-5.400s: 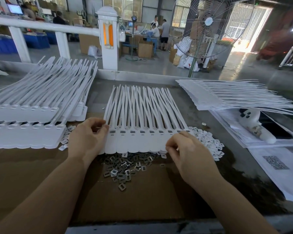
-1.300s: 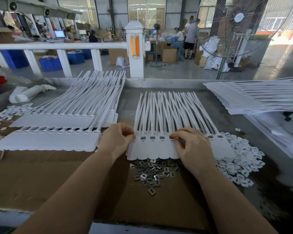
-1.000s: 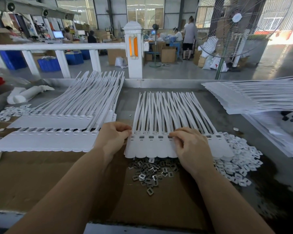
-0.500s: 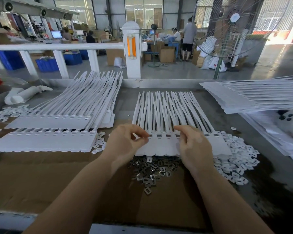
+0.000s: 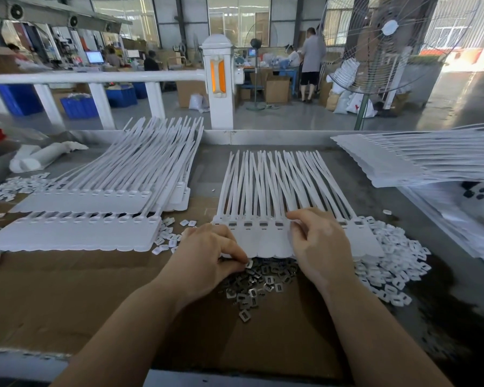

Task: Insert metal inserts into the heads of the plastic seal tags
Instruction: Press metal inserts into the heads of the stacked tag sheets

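Observation:
A joined strip of white plastic seal tags (image 5: 266, 236) lies in front of me, tails fanning away. Several head slots on its left part show metal inserts. Just below its near edge lies a pile of small metal inserts (image 5: 259, 286) on brown cardboard. My left hand (image 5: 207, 258) reaches into the pile's left side and pinches one insert between thumb and fingertips. My right hand (image 5: 319, 244) rests on the strip's middle, fingers curled with the tips on the tag heads; it hides the heads beneath it.
More strips of seal tags (image 5: 76, 233) lie stacked at left, another stack (image 5: 419, 160) at right. Small white plastic caps (image 5: 389, 263) are heaped right of the strip, with a few (image 5: 168, 236) to its left. A metal table rim (image 5: 263, 136) runs behind.
My left hand dropped from the strip's left heads down to the insert pile and pinched one insert. My right hand stayed on the strip, shifting slightly right.

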{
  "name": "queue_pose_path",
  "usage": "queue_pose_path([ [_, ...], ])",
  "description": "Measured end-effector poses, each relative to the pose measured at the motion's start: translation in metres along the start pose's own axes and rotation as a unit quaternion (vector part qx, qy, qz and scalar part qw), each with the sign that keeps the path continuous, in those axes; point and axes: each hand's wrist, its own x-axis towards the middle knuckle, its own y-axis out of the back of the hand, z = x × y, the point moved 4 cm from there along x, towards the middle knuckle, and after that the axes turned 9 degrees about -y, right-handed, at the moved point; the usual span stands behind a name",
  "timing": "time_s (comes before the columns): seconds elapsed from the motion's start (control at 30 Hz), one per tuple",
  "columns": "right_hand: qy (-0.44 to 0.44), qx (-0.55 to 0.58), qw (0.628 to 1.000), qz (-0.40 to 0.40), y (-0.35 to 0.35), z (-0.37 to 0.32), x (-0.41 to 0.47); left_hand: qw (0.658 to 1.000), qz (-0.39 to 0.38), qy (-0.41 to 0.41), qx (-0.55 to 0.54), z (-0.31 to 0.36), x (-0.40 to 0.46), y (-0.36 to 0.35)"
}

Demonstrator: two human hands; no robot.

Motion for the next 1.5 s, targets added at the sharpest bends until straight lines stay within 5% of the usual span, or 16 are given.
queue_pose_path([
  [0.63,0.039,-0.117,0.989,-0.086,-0.009,0.003,-0.002,0.985,0.069,-0.084,0.133,0.007,0.000,-0.008],
  [1.07,0.040,-0.112,0.988,-0.098,-0.010,0.004,-0.002,0.972,0.151,0.115,-0.141,-0.029,-0.003,0.015],
  [1.3,0.050,-0.108,0.987,-0.112,-0.008,0.003,-0.002,0.964,0.148,0.202,0.092,-0.067,-0.015,0.034],
  [1.5,0.085,-0.142,0.976,-0.139,-0.009,0.001,-0.004,0.958,0.126,0.204,0.157,-0.071,-0.012,0.030],
])
